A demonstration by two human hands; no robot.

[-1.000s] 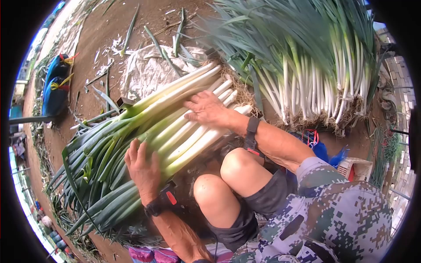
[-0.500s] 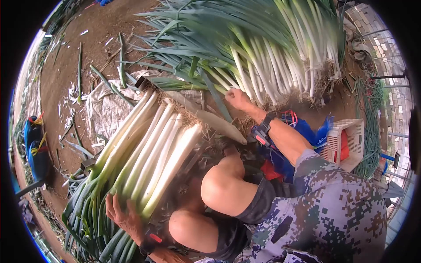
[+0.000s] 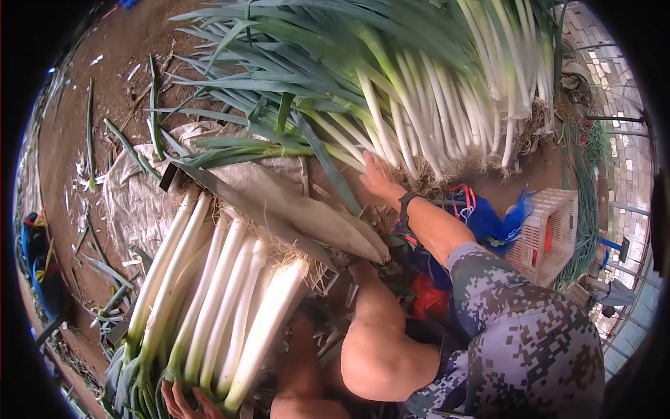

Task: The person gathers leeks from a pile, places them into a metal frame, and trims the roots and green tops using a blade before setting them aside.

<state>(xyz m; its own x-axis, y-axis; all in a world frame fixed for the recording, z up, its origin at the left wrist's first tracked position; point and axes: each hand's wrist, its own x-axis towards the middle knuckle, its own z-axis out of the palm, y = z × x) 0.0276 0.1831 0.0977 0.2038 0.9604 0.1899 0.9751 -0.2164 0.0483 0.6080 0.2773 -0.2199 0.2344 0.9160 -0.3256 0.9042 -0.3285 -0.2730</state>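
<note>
My right hand (image 3: 382,180) reaches to the near edge of a large leek pile (image 3: 436,105). Its fingers are closed around the lower white end of a leek (image 3: 343,152); the root tip is hidden by the hand. At the bottom edge, my left hand (image 3: 190,403) lies with fingers apart on the green part of a bundle of thick leeks (image 3: 209,300), and much of this hand is out of view. The bundle's roots point away from me, against a flat metal plate (image 3: 255,213).
A pale cloth (image 3: 136,178) lies on the soil beyond the plate, with loose green leaves (image 3: 91,133) around it. To the right stand a plastic crate (image 3: 546,234) and blue bags (image 3: 492,223). My bare knee (image 3: 380,363) is close to the near bundle.
The view has shifted, so the near bundle and my left hand appear lower and the metal plate shows more fully. My right hand stays at the pile's edge, its fingers now reaching further forward.
</note>
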